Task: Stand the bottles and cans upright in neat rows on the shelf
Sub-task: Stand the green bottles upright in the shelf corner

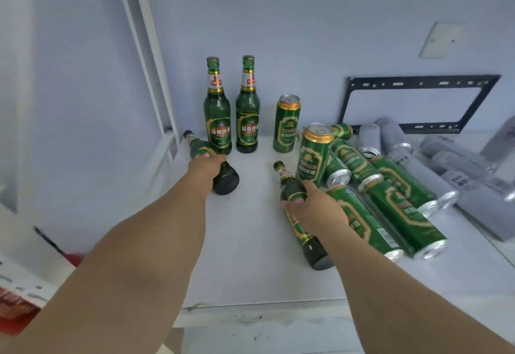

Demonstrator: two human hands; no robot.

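Here, near the shelf's (pixel 250 270) front edge, a person's right hand (pixel 317 211) closes its fingers around the middle of a green glass bottle (pixel 303 214) lying on its side, base toward the front. Farther back toward the left edge, the left hand (pixel 204 165) wraps the body of a second fallen bottle (pixel 214 164), neck pointing at the back left corner. Glass of this kind is likely heavy, smooth and breakable, so a full grip on the wide body, not the neck, looks safest. To the right, green cans (pixel 390 211) and grey cans (pixel 451 170) lie jumbled, probably light and easily dented. Along the back edge stand two upright bottles (pixel 246 119) and an upright can (pixel 287 124).
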